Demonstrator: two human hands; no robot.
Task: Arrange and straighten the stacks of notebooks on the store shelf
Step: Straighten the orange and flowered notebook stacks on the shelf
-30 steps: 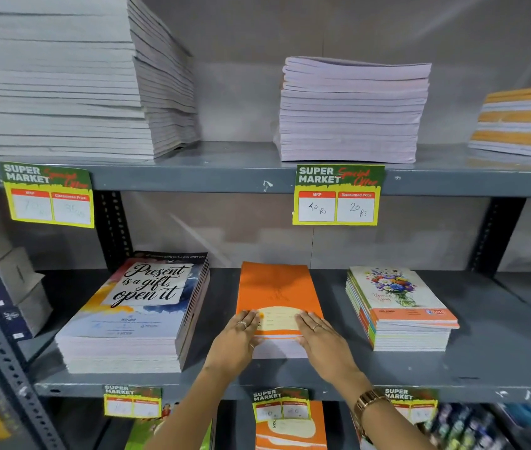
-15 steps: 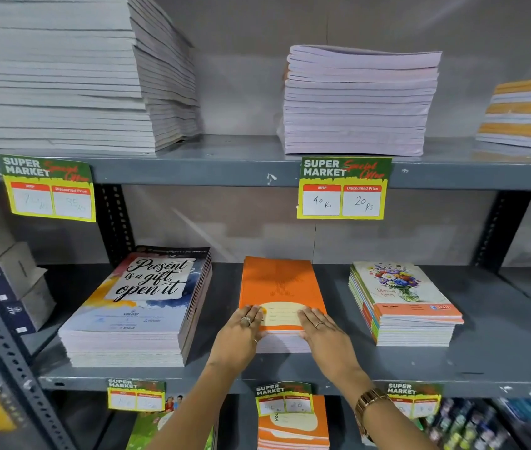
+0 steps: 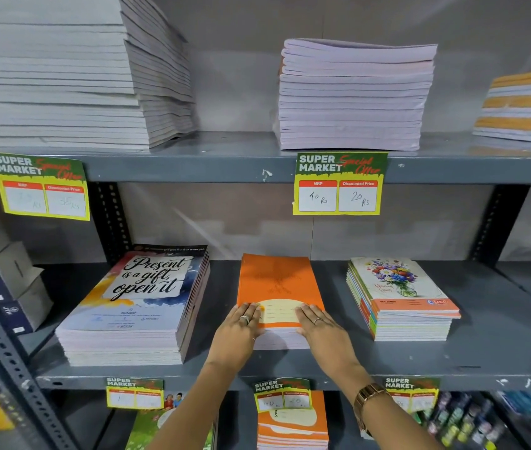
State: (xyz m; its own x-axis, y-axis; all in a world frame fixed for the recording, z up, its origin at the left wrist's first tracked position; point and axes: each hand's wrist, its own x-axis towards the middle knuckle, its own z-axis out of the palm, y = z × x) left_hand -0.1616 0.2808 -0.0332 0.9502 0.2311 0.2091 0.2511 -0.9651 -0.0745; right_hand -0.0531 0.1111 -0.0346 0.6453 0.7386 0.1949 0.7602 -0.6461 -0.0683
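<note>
**Two hands squaring up the orange notebooks on a shop shelf**

A person is pressing both hands against the front corners of the orange stack point(image 3: 278, 289), which is sitting in the middle of the grey middle shelf point(image 3: 485, 358). The left hand point(image 3: 236, 336) is lying flat over the near left corner, fingers spread and not clenched, with rings showing on one finger. The right hand point(image 3: 324, 332) is resting open on the near right corner in the same way, a ring on one finger and a gold watch point(image 3: 368, 396) on the wrist. Neither hand is gripping a book; both are laid flat on the top cover and front edge.

To the left, well apart, a thicker stack point(image 3: 134, 306) with the words "Present is a gift, open it" is standing on the same shelf. To the right, a flower-cover stack point(image 3: 400, 300) is sitting slightly turned. On the upper shelf point(image 3: 225, 164), a tall grey pile point(image 3: 72, 73) is leaning unevenly, beside a lilac pile point(image 3: 351, 95). A price tag point(image 3: 339, 185) reading 40 Rs and 20 Rs is hanging from that shelf's edge.
</note>
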